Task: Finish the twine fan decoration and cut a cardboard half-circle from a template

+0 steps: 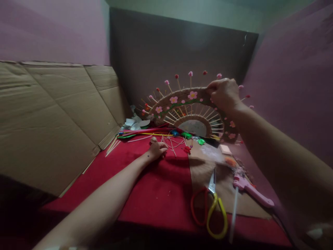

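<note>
My right hand (225, 93) is closed on the upper rim of a fan-shaped decoration (192, 94), holding it upright at the back of the table. Its brown cord-wrapped arc carries pink flowers and a green vine, with thin sticks tipped by red and pink balls fanning outward. Down on the red cloth, my left hand (157, 150) has curled fingers beside loose pale cord (173, 142); what they hold, if anything, is hidden. A small brownish roll (153, 140) sits just behind that hand. A red beaded pendant (187, 149) lies below the fan.
Scissors (212, 187) with red and yellow handles and a pink glue gun (252, 189) lie on a cardboard sheet (200, 175) at front right. Colored stems (145, 132) and paper scraps (136, 122) are at the back left. A tall cardboard panel (49, 114) borders the left side.
</note>
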Action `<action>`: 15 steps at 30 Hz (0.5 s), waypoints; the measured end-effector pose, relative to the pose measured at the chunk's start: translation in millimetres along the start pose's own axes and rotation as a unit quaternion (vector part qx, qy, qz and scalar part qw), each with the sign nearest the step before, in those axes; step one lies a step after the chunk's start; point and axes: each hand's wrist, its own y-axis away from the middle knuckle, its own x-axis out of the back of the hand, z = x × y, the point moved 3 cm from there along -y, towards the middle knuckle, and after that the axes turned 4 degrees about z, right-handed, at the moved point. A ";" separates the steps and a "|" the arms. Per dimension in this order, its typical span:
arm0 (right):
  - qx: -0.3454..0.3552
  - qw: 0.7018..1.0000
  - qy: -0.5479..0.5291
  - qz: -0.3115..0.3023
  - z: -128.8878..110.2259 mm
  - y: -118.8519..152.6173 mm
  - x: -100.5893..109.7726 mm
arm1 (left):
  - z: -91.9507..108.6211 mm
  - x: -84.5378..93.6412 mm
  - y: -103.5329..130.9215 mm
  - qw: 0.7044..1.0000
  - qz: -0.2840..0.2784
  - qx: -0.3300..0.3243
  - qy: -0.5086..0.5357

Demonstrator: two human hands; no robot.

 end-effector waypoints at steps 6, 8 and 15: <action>0.001 1.000 -0.030 0.007 -3.7 3.9 -5.9 | -2.6 0.8 2.7 0.999 -0.013 -0.019 -0.046; 0.001 0.999 -0.046 0.006 -2.2 7.5 -6.7 | -2.9 0.1 3.8 0.998 -0.018 -0.030 -0.056; -0.002 0.997 -0.083 -0.004 1.0 18.1 -5.5 | 2.0 0.4 12.1 0.993 -0.015 -0.078 -0.087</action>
